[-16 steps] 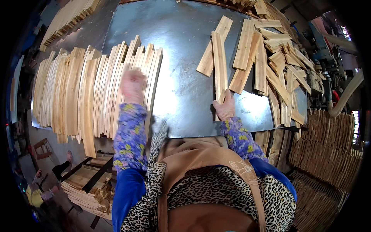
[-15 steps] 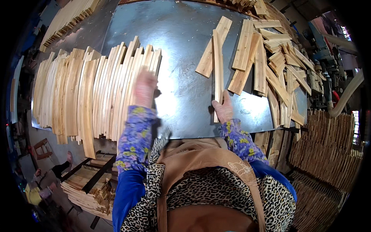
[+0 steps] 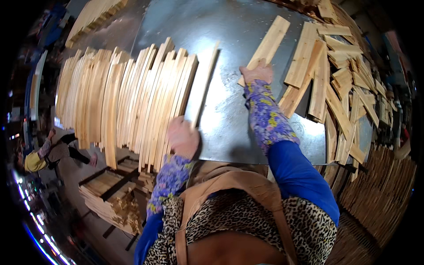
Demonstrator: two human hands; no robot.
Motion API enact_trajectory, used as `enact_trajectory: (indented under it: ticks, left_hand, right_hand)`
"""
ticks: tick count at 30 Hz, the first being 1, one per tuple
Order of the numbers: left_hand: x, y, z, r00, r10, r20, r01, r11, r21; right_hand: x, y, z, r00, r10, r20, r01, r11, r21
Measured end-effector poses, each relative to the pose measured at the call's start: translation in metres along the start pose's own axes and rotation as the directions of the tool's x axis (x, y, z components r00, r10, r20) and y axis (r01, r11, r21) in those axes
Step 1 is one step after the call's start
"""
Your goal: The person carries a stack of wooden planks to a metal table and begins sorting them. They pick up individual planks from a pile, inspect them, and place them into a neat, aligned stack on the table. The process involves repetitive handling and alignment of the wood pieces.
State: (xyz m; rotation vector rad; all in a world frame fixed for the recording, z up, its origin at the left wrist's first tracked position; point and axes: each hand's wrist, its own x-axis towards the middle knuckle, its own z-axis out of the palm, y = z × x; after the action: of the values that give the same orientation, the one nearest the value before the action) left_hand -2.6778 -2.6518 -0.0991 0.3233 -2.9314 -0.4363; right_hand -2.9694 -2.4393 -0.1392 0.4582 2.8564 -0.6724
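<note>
My left hand [image 3: 183,137] is closed round the near end of a narrow wooden slat [image 3: 206,81], which is held on edge just right of a long row of slats [image 3: 165,95]. The row stands packed side by side on the metal table [image 3: 172,17]. Farther away and to the right, my right hand [image 3: 258,72] grips the near end of a flat wooden board [image 3: 271,39]. That board slants away from me on the tabletop. My right fingers are partly hidden behind the hand.
Loose boards [image 3: 344,75] lie in a jumbled heap at the right. Another stack of slats [image 3: 95,17] sits at the far left. Below the table's left side is a stack of boards [image 3: 104,198]; a person [image 3: 48,154] is beyond it. Tall wood piles [image 3: 375,181] stand at right.
The slat that stood by my right hand is now in my left hand, nearer the row. My right hand has reached forward onto the slanted board. The whole view has shifted slightly.
</note>
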Motion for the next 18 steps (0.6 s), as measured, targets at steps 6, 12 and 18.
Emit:
enact_trajectory:
  ticks: [6, 12, 18]
  left_hand:
    - [-0.038, -0.053, -0.003, 0.992, -0.129, 0.010, 0.125, 0.977, 0.173]
    - [-0.036, -0.065, 0.014, 0.993, -0.101, -0.068, 0.105, 0.992, 0.073]
    - [-0.028, -0.053, -0.004, 0.992, -0.102, 0.076, 0.093, 0.989, 0.115]
  right_hand:
    - [-0.031, 0.029, -0.001, 0.999, -0.026, 0.022, 0.013, 0.873, 0.487]
    - [-0.226, 0.024, 0.033, 0.740, -0.461, 0.490, 0.110, 0.801, 0.588]
    - [-0.236, -0.008, 0.061, 0.245, -0.529, 0.813, 0.624, 0.728, 0.285]
